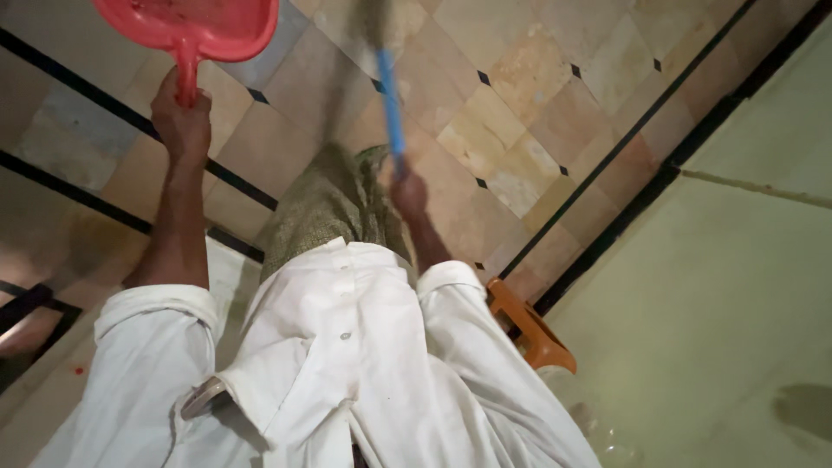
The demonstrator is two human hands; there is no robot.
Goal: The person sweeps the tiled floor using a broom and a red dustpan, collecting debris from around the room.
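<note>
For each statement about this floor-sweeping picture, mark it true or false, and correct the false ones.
1. The left hand grips a red dustpan by its handle. True.
2. The right hand holds a green stick. False: the stick is blue.
3. The person wears a white shirt. True.
4. The floor is bare wood. False: it is tiled, with dark lines.
5. An orange stool shows beside the right sleeve. True.
</note>
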